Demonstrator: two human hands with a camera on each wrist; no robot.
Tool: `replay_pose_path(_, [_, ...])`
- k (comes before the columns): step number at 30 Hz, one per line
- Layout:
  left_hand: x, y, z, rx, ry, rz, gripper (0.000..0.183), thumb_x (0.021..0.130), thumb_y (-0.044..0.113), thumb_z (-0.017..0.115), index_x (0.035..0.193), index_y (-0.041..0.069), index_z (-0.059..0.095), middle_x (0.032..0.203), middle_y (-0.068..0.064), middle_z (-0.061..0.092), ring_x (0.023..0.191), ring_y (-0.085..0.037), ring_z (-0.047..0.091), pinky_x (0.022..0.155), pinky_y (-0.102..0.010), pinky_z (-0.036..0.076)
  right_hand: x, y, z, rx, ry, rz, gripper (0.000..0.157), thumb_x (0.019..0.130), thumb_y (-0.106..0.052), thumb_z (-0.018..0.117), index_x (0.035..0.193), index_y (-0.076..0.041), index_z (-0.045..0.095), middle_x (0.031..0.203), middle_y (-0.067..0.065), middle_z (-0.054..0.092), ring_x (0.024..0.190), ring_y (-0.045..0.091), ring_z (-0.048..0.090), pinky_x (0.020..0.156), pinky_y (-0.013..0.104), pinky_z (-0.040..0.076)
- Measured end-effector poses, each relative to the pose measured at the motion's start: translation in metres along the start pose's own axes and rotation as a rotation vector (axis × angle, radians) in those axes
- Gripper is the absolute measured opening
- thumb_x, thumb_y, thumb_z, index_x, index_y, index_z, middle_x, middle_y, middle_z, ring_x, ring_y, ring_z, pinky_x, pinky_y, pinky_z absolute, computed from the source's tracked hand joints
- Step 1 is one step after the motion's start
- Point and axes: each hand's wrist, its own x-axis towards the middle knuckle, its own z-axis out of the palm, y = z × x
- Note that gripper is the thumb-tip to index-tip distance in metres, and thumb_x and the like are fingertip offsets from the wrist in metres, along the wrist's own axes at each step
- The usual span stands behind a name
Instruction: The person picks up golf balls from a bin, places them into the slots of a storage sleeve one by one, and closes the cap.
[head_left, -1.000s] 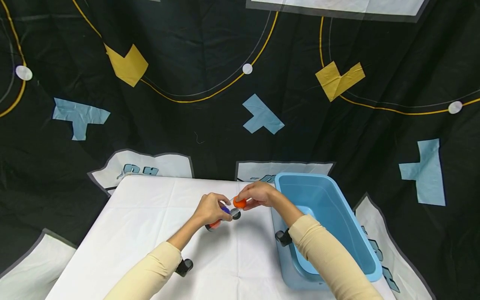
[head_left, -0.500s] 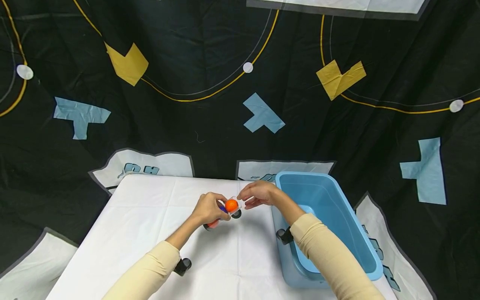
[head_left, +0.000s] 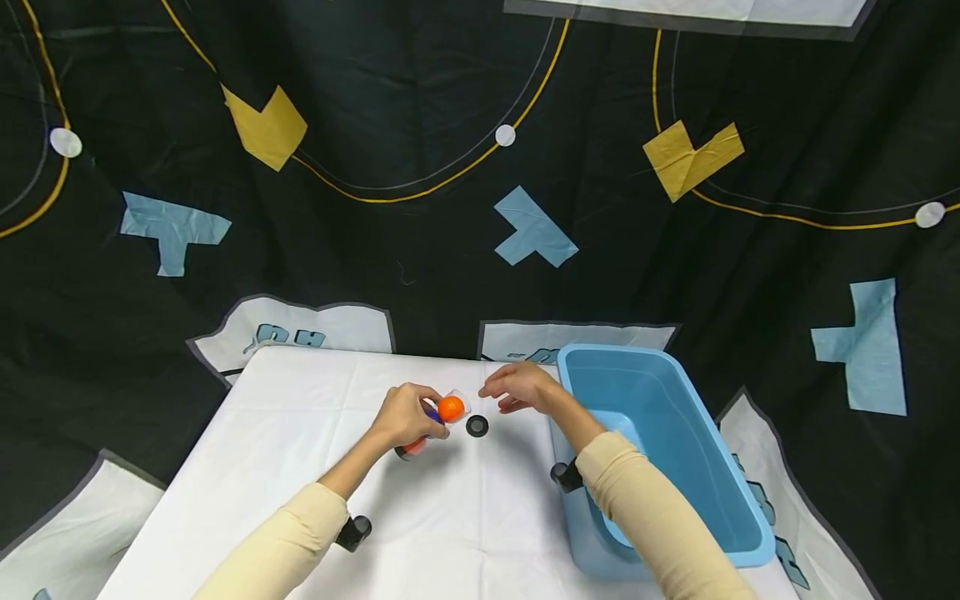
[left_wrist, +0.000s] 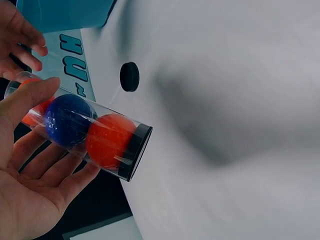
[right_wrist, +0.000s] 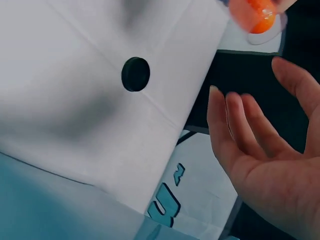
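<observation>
My left hand [head_left: 408,415] grips a clear tube [left_wrist: 93,126] above the white table, its fingers on one side and the thumb on the other. Inside sit a blue ball [left_wrist: 69,120] in the middle, an orange-red ball [left_wrist: 109,140] against the black closed end [left_wrist: 136,152], and an orange ball [head_left: 451,408] at the other end, which points toward the right hand. My right hand [head_left: 525,387] hovers apart from the tube with fingers loosely bent and nothing in them. A round black cap [head_left: 477,426] lies on the table between and below the hands.
A blue plastic tub [head_left: 686,433] stands at the table's right side, under the right forearm. White cloth covers the table [head_left: 450,517]. Behind its far edge hangs a black backdrop [head_left: 420,258] with tape marks.
My right hand has let go of the orange ball, which now sits in the tube's end. The left hand has drawn the tube left, away from the right hand, uncovering the black cap.
</observation>
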Motion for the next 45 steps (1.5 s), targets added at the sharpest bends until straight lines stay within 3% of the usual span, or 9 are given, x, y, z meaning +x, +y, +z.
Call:
replay_pose_path(6, [-0.004,-0.007,-0.008,0.009,-0.005,-0.017,0.037,0.066,0.015,0.094,0.098,0.008,0.078,0.09,-0.011,0.079,0.077,-0.019,0.073,0.071,-0.034,0.06,0.01,0.01,0.016,-0.108,0.224,-0.062,0.043,0.082,-0.026,0.082,0.117,-0.004,0.072,0.12,0.016,0.071,0.09,0.029,0.07,0.079,0.033,0.06])
replay_pose_path(9, [-0.004,-0.01,-0.011,0.013,-0.002,-0.029,0.038,0.066,0.015,0.094,0.1,0.008,0.077,0.089,-0.009,0.079,0.078,-0.019,0.072,0.073,-0.034,0.059,0.017,0.016,0.027,-0.167,0.331,-0.085,0.045,0.081,-0.028,0.082,0.117,-0.004,0.072,0.117,0.018,0.072,0.105,0.034,0.065,0.083,0.036,0.057])
replay_pose_path(13, [-0.006,-0.013,-0.015,0.016,0.007,-0.034,0.039,0.066,0.015,0.094,0.1,0.008,0.077,0.087,-0.007,0.078,0.077,-0.019,0.071,0.071,-0.034,0.059,0.027,0.026,0.043,-0.185,0.412,-0.084,0.047,0.079,-0.027,0.083,0.117,-0.002,0.072,0.106,0.018,0.075,0.117,0.037,0.053,0.089,0.043,0.051])
replay_pose_path(23, [-0.006,-0.018,-0.015,0.011,0.015,-0.052,0.039,0.066,0.016,0.094,0.101,0.009,0.077,0.088,-0.006,0.078,0.076,-0.018,0.07,0.07,-0.032,0.059,0.044,0.063,0.076,-0.144,0.481,-0.061,0.048,0.078,-0.02,0.083,0.118,0.002,0.069,0.108,0.022,0.072,0.11,0.038,0.053,0.087,0.045,0.049])
replay_pose_path(30, [-0.005,-0.019,-0.014,0.005,0.013,-0.053,0.038,0.066,0.016,0.094,0.1,0.009,0.078,0.088,-0.006,0.078,0.077,-0.018,0.071,0.071,-0.033,0.059,0.046,0.077,0.094,-0.122,0.501,-0.043,0.049,0.076,-0.015,0.084,0.12,0.001,0.068,0.116,0.023,0.072,0.113,0.039,0.055,0.095,0.048,0.048])
replay_pose_path(37, [-0.004,-0.018,-0.012,0.009,0.013,-0.05,0.037,0.066,0.015,0.094,0.099,0.009,0.078,0.088,-0.007,0.078,0.077,-0.019,0.071,0.072,-0.034,0.059,0.049,0.091,0.103,-0.106,0.547,-0.116,0.051,0.069,-0.009,0.084,0.116,0.003,0.069,0.108,0.022,0.071,0.104,0.036,0.061,0.091,0.048,0.052])
replay_pose_path(40, [-0.004,-0.019,-0.012,0.007,0.012,-0.054,0.037,0.066,0.015,0.094,0.099,0.009,0.078,0.087,-0.007,0.078,0.076,-0.018,0.071,0.071,-0.033,0.059,0.05,0.098,0.107,-0.143,0.592,-0.178,0.047,0.066,-0.008,0.083,0.111,0.002,0.071,0.099,0.019,0.071,0.094,0.033,0.063,0.085,0.044,0.053])
replay_pose_path(45, [-0.004,-0.019,-0.012,0.004,0.013,-0.048,0.036,0.066,0.015,0.094,0.098,0.009,0.078,0.087,-0.007,0.078,0.075,-0.017,0.071,0.07,-0.033,0.059,0.05,0.1,0.109,-0.17,0.622,-0.215,0.044,0.064,-0.005,0.082,0.106,0.003,0.072,0.093,0.018,0.07,0.09,0.033,0.063,0.086,0.044,0.052])
